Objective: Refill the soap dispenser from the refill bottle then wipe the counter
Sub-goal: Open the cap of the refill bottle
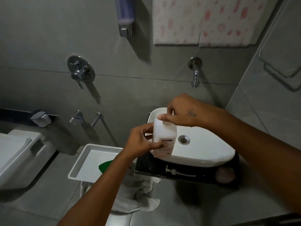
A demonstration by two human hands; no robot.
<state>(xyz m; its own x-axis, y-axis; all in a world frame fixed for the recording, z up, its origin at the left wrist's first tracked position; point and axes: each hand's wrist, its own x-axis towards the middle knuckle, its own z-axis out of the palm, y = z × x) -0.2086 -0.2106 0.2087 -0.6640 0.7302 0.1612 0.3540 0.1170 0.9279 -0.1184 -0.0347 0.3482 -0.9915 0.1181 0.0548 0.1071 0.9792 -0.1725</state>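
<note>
A white rectangular bottle (164,137) stands upright at the left edge of the white sink basin (203,150). My left hand (141,142) grips its side near the label. My right hand (182,111) is on top of the bottle, with its fingers pinched around the cap area; the cap itself is hidden. A white pump head with its tube (177,172) lies loose on the dark counter (162,170) in front of the basin. A green cloth (105,165) lies in a white tray (81,162) to the left, partly hidden by my left forearm.
A wall tap (195,74) sticks out above the basin and a mixer valve (80,70) to its left. A wall-mounted dispenser (125,17) hangs higher up. A toilet (17,157) stands at far left. White cloth (138,198) hangs below the tray. Patterned towels (203,22) hang at top right.
</note>
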